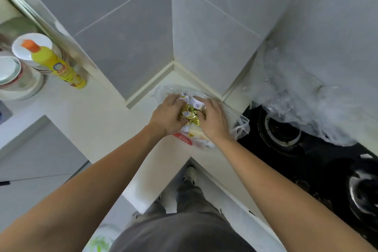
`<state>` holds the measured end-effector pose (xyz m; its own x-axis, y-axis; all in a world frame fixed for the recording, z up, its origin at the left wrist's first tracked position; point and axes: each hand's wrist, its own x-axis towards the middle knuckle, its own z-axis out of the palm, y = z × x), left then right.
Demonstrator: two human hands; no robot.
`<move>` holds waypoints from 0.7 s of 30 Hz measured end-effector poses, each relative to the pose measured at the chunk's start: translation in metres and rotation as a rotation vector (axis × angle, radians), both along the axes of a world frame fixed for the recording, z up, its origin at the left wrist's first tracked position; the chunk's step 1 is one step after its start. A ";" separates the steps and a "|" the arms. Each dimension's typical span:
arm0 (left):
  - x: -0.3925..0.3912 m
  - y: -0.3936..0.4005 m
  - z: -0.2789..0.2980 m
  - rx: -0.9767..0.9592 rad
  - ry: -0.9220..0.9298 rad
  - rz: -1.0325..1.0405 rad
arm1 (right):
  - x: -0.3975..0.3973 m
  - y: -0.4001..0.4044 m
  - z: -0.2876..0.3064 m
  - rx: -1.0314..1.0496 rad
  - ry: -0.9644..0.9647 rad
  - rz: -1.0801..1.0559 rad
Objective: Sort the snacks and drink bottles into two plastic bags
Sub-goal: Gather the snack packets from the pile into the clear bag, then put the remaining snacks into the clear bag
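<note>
- Presently both hands, left point(166, 115) and right point(212, 121), grip gold snack packets point(191, 113) over the plastic bag point(241, 127).
- Risk: packets spilling toward the stove point(286, 135), 3 o'clock, if the loose bag mouth collapses.

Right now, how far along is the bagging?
Early to mid. Done: some packets, one red-edged, already lie inside the clear plastic bag on the counter corner. In hand: left hand and right hand both grip gold-wrapped snacks over it. Left: no second bag or drink bottles in view, so unclear.

yellow btl point(59, 65) w/ orange cap by stacked bowls point(12, 75), left; black gas hob point(302, 149), right, maybe foil-backed.
</note>
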<state>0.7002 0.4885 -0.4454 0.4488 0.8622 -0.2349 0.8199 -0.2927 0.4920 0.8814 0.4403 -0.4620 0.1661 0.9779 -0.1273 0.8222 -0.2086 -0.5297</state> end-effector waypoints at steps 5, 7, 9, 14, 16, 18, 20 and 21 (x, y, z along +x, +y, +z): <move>-0.017 -0.016 0.027 0.103 -0.023 -0.069 | -0.013 -0.038 0.027 0.080 -0.102 -0.035; -0.021 -0.024 0.035 0.148 -0.048 -0.113 | -0.018 -0.058 0.036 0.116 -0.115 -0.074; -0.022 -0.033 0.041 0.199 -0.077 -0.160 | -0.019 -0.076 0.044 0.143 -0.108 -0.133; -0.006 -0.066 0.056 0.271 -0.112 -0.347 | -0.017 -0.137 0.062 0.198 -0.156 -0.302; 0.008 -0.083 0.060 0.299 -0.118 -0.430 | -0.010 -0.166 0.068 0.194 -0.190 -0.371; 0.026 -0.102 0.065 0.335 -0.128 -0.520 | 0.000 -0.199 0.074 0.195 -0.234 -0.446; 0.047 -0.123 0.069 0.359 -0.150 -0.599 | 0.011 -0.232 0.078 0.205 -0.258 -0.516; 0.058 -0.137 0.071 0.362 -0.157 -0.639 | 0.015 -0.251 0.081 0.206 -0.264 -0.558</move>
<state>0.7581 0.3519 -0.3741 0.8926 0.4339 0.1222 0.3642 -0.8538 0.3719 0.8967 0.1895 -0.3810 0.6561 0.7358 0.1681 0.7276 -0.5574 -0.3998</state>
